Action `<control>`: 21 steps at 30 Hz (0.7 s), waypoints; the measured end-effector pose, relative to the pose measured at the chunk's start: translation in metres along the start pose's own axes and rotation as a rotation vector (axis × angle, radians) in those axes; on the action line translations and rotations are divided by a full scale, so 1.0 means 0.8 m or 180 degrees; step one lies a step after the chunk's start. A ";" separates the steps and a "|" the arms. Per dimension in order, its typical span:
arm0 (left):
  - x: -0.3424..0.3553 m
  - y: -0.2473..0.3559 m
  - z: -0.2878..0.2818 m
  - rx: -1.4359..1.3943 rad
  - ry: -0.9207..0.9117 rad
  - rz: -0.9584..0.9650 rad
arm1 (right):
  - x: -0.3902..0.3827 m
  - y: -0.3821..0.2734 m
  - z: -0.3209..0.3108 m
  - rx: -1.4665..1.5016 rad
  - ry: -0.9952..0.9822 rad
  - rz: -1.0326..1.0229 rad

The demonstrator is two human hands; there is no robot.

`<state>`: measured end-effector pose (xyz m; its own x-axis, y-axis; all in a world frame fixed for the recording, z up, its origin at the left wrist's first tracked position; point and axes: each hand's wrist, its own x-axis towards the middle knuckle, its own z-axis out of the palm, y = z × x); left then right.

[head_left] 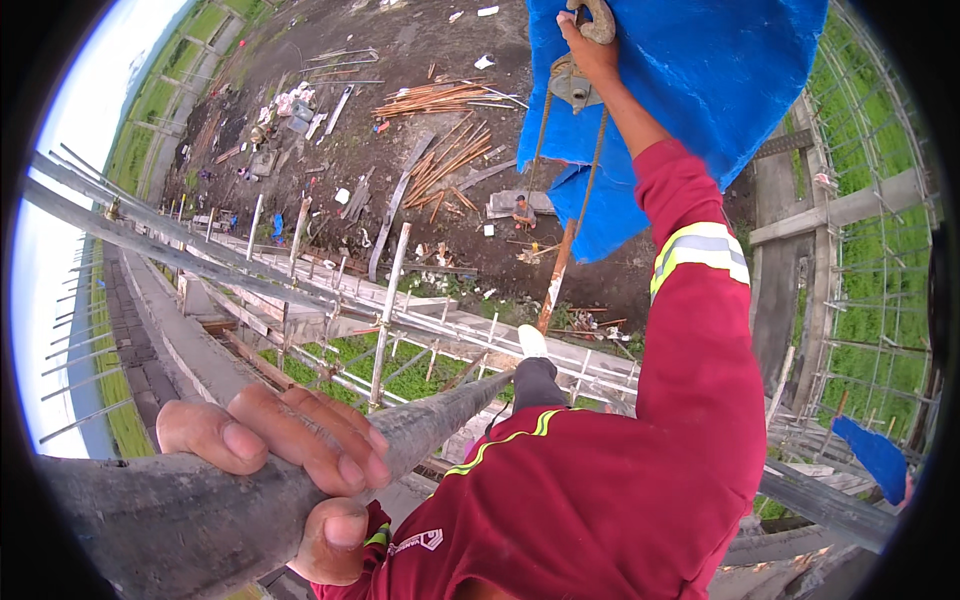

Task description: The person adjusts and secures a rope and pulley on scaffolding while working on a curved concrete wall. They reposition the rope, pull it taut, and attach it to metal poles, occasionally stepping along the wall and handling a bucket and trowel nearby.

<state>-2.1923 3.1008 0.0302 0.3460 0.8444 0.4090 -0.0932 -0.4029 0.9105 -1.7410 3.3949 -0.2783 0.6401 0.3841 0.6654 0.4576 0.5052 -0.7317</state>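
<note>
At the lower left, my left hand (290, 455) is closed round a thick grey metal pipe (440, 420), fingers over the top and thumb on the near side. Stretched out to the upper right, my right hand (590, 52) grips a rusty metal hook (598, 20); part of its grip is hidden. Just below that hand is a pulley block (573, 88), with a rope (592, 175) running down from it. Behind the hand and the hook spreads a large blue tarp (690, 80).
Scaffold pipes (200, 245) cross the left and middle. Far below, a person (523, 212) is on the dirt ground near piled orange-brown poles (450, 165). My white shoe (532, 342) is above scaffold bars. Concrete beams (850, 210) stand at right, near another blue sheet (872, 455).
</note>
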 end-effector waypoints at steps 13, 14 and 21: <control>0.015 0.001 -0.027 -0.0268 -0.1036 0.0034 | 0.018 -0.017 0.053 -0.0862 -0.0682 -0.0494; 0.019 0.006 -0.028 -0.0233 -0.1187 -0.0118 | 0.019 -0.015 0.054 -0.0804 -0.0625 -0.0618; 0.004 -0.002 0.004 -0.0267 0.0213 0.0150 | -0.094 -0.066 0.140 0.0636 -0.1114 0.1102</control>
<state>-2.1882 3.1030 0.0302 0.2765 0.8481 0.4520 -0.1866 -0.4140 0.8910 -1.8826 3.4261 -0.2728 0.4730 0.7721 0.4244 0.1076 0.4274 -0.8976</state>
